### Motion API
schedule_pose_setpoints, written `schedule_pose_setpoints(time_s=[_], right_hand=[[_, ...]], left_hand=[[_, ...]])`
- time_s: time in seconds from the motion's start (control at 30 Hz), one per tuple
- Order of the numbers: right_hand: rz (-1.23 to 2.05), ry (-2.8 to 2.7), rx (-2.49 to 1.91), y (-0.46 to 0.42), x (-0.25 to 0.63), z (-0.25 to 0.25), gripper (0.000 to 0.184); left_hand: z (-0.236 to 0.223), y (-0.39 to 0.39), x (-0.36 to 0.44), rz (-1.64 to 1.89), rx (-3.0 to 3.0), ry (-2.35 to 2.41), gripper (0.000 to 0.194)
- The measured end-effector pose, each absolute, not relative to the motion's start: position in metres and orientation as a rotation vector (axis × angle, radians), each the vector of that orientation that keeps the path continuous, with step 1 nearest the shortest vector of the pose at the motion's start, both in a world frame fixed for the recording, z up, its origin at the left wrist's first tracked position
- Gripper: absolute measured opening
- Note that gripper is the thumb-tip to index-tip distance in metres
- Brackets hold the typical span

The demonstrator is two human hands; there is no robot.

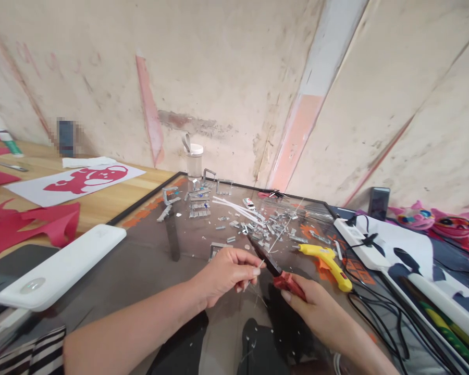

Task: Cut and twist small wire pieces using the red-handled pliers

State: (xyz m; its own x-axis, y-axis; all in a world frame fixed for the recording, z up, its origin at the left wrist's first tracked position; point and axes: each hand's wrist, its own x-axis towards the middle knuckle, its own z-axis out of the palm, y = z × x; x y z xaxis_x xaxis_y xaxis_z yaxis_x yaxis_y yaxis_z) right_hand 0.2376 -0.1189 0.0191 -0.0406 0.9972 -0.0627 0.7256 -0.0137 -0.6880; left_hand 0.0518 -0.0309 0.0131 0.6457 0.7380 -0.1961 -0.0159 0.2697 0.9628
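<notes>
Two bare hands work above a dark, glossy counter (148,271); 12 o'clock points away from the person, towards the wall (226,67). The left hand (231,270) pinches a thin pale strand (278,238), possibly wire, between thumb and fingertips. The strand's long axis runs from that pinch towards 1 o'clock, over a scatter of small silver metal pieces (266,230). The right hand (316,304), wrapped round the red grips of a pair of pliers (278,273), lies at about 4 o'clock from the pinch, the tool's dark nose aimed at 11 o'clock. Strand and nose appear to cross just beyond the left fingertips, the left hand being the nearer; from here I cannot tell whether they touch. A yellow hot-glue gun (325,256) lies at about 12 o'clock from the right hand.
</notes>
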Motion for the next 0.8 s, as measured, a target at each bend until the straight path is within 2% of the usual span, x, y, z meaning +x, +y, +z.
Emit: schedule_pose_setpoints(time_s=[0.27,0.8], right_hand=[[0.681,-1.826,-1.817,-0.1197,0.2362,0.0180,0.018],[0.698,-1.889,-1.815,-0.1172,0.2337,0.0135,0.013]], left_hand=[[0.0106,-0.0295,0.0511,0.573,1.188,0.732,0.017],[0.0111,-0.0281,0.0512,0.571,1.202,0.756,0.016]])
